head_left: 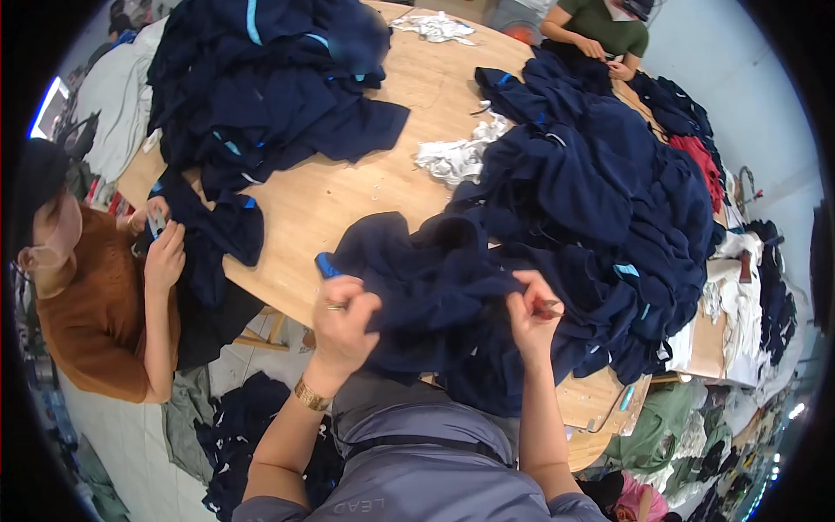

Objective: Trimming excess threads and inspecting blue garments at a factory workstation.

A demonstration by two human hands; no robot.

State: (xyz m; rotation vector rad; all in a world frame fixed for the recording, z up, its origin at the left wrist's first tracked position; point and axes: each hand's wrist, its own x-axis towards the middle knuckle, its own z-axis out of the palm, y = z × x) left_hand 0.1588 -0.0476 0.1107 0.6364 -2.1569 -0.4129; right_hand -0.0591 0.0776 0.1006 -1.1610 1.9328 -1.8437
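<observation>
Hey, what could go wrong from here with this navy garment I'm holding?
What looks like a small pointed tool in your right hand might snag the navy garment. That garment could also get mixed into the same-coloured pile next to it. The pile reaches the edge of the table, so pieces might slip off.

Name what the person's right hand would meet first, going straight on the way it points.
Right hand: probably the navy garment pile just ahead, though the hand's height above that cloth is hard to judge.

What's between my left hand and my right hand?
In the head view, a dark navy garment spans the stretch between your left hand and right hand.
</observation>
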